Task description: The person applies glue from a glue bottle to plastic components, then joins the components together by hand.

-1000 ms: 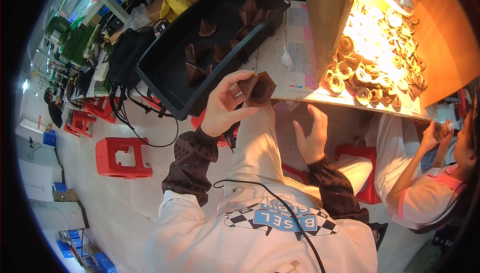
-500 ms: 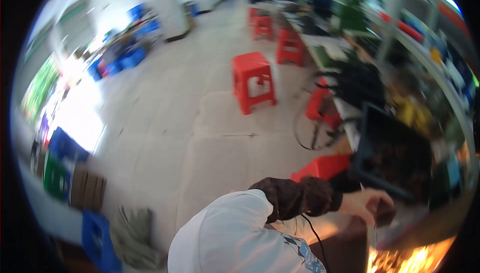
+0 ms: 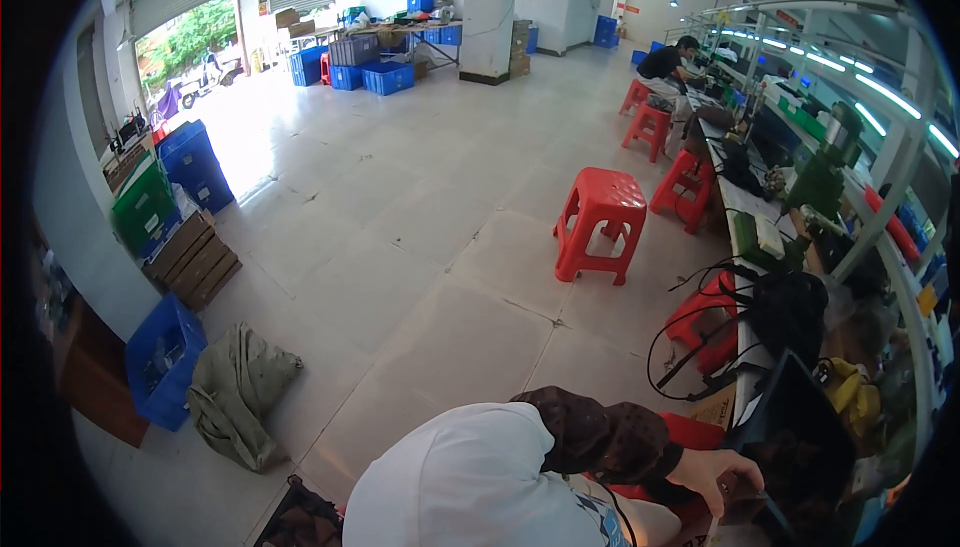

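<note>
Head view, left hand (image 3: pixel 716 475): lower right, fingers curled around a brown piece (image 3: pixel 741 491); right hand out of sight.
Tabletop (image 3: pixel 750 387): right side, bearing a black bag (image 3: pixel 785 309).
Floor (image 3: pixel 420 237): pale tiles, red stool (image 3: pixel 604 197) right of centre.
Room: blue crates (image 3: pixel 388 78) upper left.

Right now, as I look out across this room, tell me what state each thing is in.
Bare left hand: fingers curled, grip too dim to tell.
Bare right hand: out of view.
Black rectangular plastic tray: shadowed, contents unclear.
Nearest whole red plastic stool: standing upright.
Olive-green cloth bundle: slumped in a heap.
Long white tube lights: lit.
Grey roller shutter at the bright doorway: partly raised.
</note>
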Demonstrator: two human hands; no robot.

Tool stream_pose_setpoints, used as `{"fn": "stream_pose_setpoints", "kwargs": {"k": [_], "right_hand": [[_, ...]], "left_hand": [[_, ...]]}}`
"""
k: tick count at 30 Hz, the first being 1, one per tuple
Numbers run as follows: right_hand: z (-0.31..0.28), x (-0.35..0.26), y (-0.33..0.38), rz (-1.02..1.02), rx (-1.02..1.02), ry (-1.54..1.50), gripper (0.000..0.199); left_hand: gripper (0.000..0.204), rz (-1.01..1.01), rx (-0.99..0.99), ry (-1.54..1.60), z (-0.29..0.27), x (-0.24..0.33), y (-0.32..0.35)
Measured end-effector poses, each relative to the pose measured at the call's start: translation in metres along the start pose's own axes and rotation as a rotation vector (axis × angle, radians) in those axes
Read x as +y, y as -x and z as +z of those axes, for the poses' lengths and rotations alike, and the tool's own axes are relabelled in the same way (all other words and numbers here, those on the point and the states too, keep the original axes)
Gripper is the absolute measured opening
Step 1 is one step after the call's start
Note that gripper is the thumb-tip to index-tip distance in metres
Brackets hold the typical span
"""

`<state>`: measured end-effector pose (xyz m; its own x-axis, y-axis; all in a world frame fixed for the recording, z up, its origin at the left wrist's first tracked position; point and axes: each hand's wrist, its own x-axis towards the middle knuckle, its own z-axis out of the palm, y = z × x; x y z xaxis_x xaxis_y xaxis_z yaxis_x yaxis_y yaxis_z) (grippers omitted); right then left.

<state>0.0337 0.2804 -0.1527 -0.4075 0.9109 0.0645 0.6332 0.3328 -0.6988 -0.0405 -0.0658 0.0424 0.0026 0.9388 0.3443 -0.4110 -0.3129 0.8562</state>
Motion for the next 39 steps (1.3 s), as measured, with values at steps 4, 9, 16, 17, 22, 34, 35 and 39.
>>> {"fn": "stream_pose_setpoints", "kwargs": {"k": [4,9,16,17,22,34,35,39], "right_hand": [[0.012,0.0,-0.005,0.013,-0.035,0.036,0.02],[0.022,0.002,0.006,0.028,-0.065,0.075,0.017],[0.051,0.128,0.107,0.111,-0.259,0.166,0.015],[0.047,0.169,0.151,0.172,-0.317,0.181,0.015],[0.064,0.337,0.398,0.508,-0.544,0.213,0.015],[0.029,0.124,0.464,0.798,-0.158,-0.104,0.031],[0.023,0.113,0.467,0.807,-0.131,-0.099,0.032],[0.018,0.097,0.475,0.869,-0.056,-0.115,0.033]], "left_hand": [[0.07,0.03,-0.007,-0.032,-0.003,-0.004,0.003],[0.07,0.018,-0.018,0.008,-0.003,0.003,0.003],[0.07,0.154,0.053,-0.313,0.011,0.017,0.01],[0.067,0.027,0.006,0.003,0.013,0.016,0.011],[0.067,-0.096,-0.082,0.084,0.005,0.009,-0.003],[0.077,-0.296,-0.22,-0.01,0.05,-0.043,-0.038],[0.077,-0.321,-0.258,0.006,0.055,-0.049,-0.042],[0.078,-0.367,-0.438,0.016,0.071,-0.074,-0.053]]}}
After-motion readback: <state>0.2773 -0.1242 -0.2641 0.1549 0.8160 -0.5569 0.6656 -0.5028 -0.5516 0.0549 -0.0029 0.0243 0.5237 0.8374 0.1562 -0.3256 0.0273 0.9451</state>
